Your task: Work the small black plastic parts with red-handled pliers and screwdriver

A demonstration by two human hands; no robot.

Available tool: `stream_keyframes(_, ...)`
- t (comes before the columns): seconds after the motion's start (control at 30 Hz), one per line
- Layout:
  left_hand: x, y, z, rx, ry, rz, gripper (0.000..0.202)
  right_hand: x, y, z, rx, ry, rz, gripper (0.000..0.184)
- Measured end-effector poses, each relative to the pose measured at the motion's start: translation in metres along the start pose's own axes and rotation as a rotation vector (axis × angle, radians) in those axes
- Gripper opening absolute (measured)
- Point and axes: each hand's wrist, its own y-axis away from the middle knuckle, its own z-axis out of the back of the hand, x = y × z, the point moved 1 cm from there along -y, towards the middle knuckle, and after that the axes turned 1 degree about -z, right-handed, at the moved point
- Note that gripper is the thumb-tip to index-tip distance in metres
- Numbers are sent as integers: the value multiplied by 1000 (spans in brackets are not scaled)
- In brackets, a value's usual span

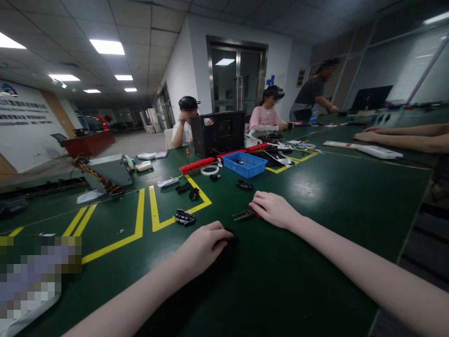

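Well, the biggest thing before me is the dark green tabletop [298, 290], marked off in places with yellow tape [140, 213]. Across it sits a co-worker in a pink top [264, 119], and beside that person a black computer case [219, 133] stands upright near the far edge. Over to the left lies a grey metal box [110, 168] with a bundle of coloured wires spilling from its side.

Both bare forearms reach in from the near side, slanting toward each other, wrists low. The right hand [271, 206] lies palm down, fingers curled closed over the red handles of some needle-nose pliers [244, 214]. The left hand [208, 241] rests nearer the body, back upward, fingers bent and the thumb tucked below the forefinger; the tips sit over a dark patch, and I can't tell whether they pinch anything.

Beyond the hands a long red strip [198, 165] runs along the front of the case, and a blue plastic tray [247, 171] sits just before it with a little dark something inside. The pliers lie flat between the two hands, slim jaws slightly parted and pointing left. Smaller again, a black-and-silver part [184, 217] lies near the left hand, and a black plastic piece [244, 186] rests between the tray and the right hand.
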Motion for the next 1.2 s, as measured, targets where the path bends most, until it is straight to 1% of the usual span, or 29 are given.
stream_keyframes(0.1,-5,19,0,-11,87,27,27,10,2,2,18,-51,23,40)
stream_keyframes(0.23,-6,38,1,-14,134,63,24,20,5,5,55,-120,55,37)
stream_keyframes(0.33,-3,47,-3,-85,145,64,24,21,7,10,79,-157,101,34)
stream_keyframes(0.4,0,51,-6,-142,118,63,24,18,10,14,80,-147,138,36)
stream_keyframes(0.5,3,54,-9,-181,55,54,25,9,15,19,62,-130,140,49)
stream_keyframes(0.67,0,55,-8,-198,-42,2,26,-2,21,12,122,-178,44,60)
stream_keyframes(0.77,-4,54,-6,-203,-114,10,29,-1,20,10,125,-165,4,57)
stream_keyframes(0.87,-6,54,-6,-230,-150,29,35,2,18,12,83,-122,18,52)
stream_keyframes(1.0,0,55,-9,-269,-97,25,44,4,17,18,-22,-53,98,52)
stream_keyframes(1.1,4,55,-10,-302,-42,16,49,2,18,21,-67,-9,110,52)
stream_keyframes(1.17,-2,54,-6,-352,-14,-17,47,-1,18,23,-69,5,99,51)
stream_keyframes(1.2,-9,55,-2,-375,2,-48,44,-2,18,23,-68,4,91,50)
